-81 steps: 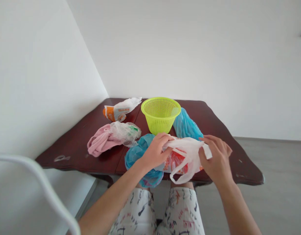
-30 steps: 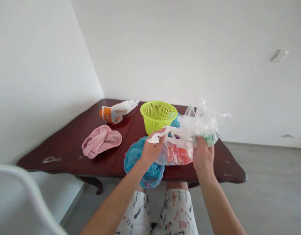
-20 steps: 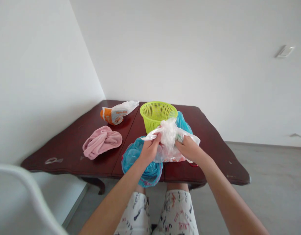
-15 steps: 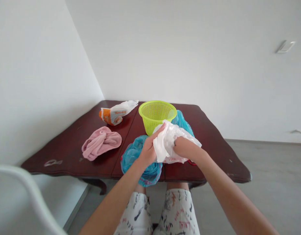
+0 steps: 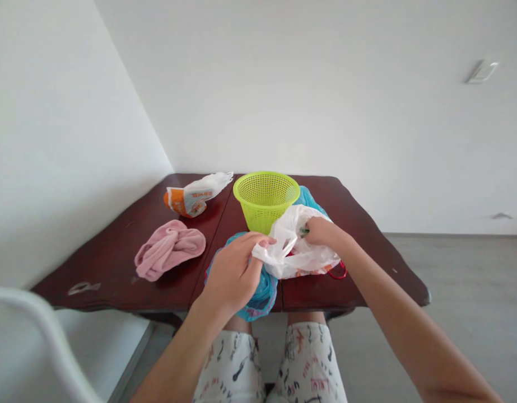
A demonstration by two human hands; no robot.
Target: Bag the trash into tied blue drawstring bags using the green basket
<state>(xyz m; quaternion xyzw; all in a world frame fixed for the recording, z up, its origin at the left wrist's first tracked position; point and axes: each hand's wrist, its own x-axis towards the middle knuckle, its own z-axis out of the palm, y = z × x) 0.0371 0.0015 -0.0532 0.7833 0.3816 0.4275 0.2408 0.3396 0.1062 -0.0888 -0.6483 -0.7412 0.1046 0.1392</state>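
Note:
A crumpled white plastic bag [image 5: 302, 263] with some red and orange print is in front of me at the table's near side. My left hand [image 5: 235, 274] pinches its left edge between thumb and fingers. My right hand [image 5: 323, 232] reaches into the bag's mouth from the right; its fingers curl round something small with a green bit showing, mostly hidden. Below my left hand lies a bunched blue plastic bag [image 5: 262, 294], partly covered. Just behind the white bag stands a yellow-green mesh basket [image 5: 264, 215]. A red cord [image 5: 340, 273] pokes out at the white bag's right.
On the dark red wooden table [image 5: 115, 268], a folded pink cloth [image 5: 169, 250] lies to the left. Behind it is a white and orange plastic bag [image 5: 195, 196]. Another blue bag [image 5: 308, 197] sits behind the basket's right side. A white curved rail [image 5: 43, 319] is at lower left.
My left hand has turned palm-down and pulled the white bag's edge leftward, so its mouth is wider. My right hand has shifted slightly up, and a green bit now shows at its fingers.

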